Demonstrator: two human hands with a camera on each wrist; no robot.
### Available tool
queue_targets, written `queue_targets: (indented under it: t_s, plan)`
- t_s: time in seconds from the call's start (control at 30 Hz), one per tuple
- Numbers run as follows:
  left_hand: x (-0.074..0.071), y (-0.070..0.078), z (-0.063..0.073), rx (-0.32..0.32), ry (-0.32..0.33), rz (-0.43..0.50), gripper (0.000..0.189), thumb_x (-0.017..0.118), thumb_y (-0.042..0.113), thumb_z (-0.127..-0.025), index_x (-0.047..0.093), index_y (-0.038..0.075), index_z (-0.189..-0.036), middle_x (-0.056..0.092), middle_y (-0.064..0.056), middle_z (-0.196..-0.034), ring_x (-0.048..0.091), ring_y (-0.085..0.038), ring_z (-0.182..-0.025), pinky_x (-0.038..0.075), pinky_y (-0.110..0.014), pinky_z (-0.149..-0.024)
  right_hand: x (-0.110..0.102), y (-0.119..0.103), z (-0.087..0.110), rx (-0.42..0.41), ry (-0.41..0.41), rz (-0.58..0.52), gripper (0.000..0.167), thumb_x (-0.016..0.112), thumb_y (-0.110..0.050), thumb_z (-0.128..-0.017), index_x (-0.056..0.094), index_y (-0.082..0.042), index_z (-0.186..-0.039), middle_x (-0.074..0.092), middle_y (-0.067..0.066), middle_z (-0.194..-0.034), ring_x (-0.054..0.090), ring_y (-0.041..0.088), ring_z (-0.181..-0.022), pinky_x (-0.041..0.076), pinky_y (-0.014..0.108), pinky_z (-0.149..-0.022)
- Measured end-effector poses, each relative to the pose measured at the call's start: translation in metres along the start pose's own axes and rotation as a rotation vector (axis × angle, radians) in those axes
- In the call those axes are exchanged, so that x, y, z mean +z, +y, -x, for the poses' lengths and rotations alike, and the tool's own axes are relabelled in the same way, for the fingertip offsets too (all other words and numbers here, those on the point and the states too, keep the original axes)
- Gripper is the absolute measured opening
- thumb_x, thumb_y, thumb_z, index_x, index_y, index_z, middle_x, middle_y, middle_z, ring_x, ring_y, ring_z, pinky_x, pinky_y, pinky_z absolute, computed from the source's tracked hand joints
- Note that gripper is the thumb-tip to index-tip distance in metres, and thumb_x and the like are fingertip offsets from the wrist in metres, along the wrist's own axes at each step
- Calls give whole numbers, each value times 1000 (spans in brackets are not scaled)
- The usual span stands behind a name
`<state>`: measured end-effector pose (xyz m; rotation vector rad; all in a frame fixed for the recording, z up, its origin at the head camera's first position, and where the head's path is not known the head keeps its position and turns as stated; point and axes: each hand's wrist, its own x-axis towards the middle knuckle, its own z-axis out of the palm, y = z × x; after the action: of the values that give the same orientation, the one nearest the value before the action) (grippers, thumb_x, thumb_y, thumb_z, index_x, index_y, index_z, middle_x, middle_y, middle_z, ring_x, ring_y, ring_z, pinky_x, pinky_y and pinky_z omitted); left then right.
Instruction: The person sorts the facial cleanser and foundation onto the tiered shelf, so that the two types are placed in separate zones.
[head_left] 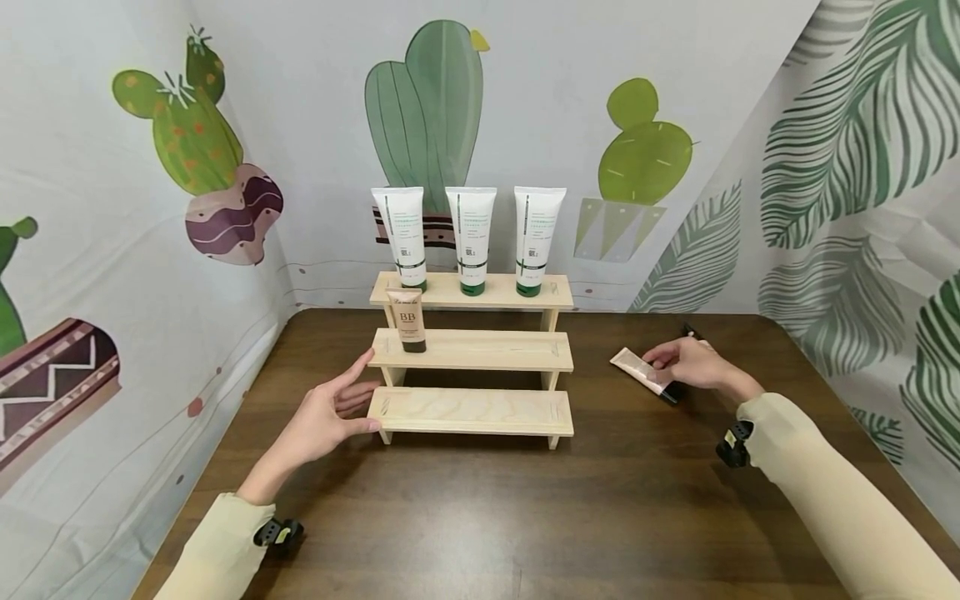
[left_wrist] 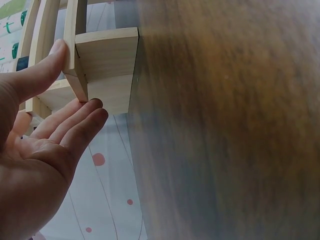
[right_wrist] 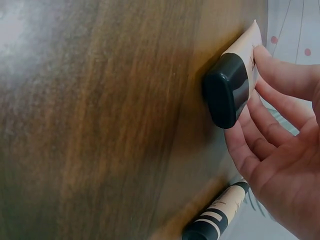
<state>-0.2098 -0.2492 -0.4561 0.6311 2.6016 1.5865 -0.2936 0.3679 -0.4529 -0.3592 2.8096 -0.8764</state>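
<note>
My right hand (head_left: 693, 363) pinches a beige tube with a black cap (right_wrist: 245, 60) low over the right of the table, thumb on its face and fingers along its side. My left hand (head_left: 318, 417) is at the left end of a three-step wooden display rack (head_left: 480, 408). Its fingers are fairly straight; in the left wrist view the thumb (left_wrist: 42, 75) lies against the lowest step and the fingertips touch that step's end. On the middle step stands a beige BB cream tube (head_left: 408, 321), cap down. Three white tubes with green caps (head_left: 472, 242) stand along the top step.
A second beige tube with a black cap (right_wrist: 220, 215) lies near the right hand, mostly hidden behind it in the head view. The brown wooden table (head_left: 480, 517) ends at a printed cactus cloth (head_left: 540, 100) hanging behind the rack.
</note>
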Motion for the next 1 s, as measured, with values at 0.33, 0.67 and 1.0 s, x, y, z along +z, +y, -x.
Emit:
queue_targets:
  t_s: [0.33,0.67,1.0]
  plan:
    - [1,1,0,3,1,6,109,90,-5,-80,33,26,-167,62,-30,-138,64,-39,-126,56,-48,-102,1,-3,-1,3,-50,-50,42,88,-15,-84,74,8,-117,73,4,-92,62,17,-86,50,23,-69]
    - [1,1,0,11,-2,5,109,90,-4,-80,33,25,-167,61,-30,-138,64,-39,-126,55,-52,-101,2,-14,3,-77,-103,-106,33,86,-6,-86,74,13,-110,74,7,-88,64,20,-83,52,21,-67]
    - [0,-1,1,10,-1,8,109,90,-4,-80,33,27,-167,63,-29,-138,65,-39,-125,56,-50,-101,8,-32,11,-151,-130,-101,28,85,-5,-87,75,10,-109,77,9,-93,71,21,-87,56,24,-70]
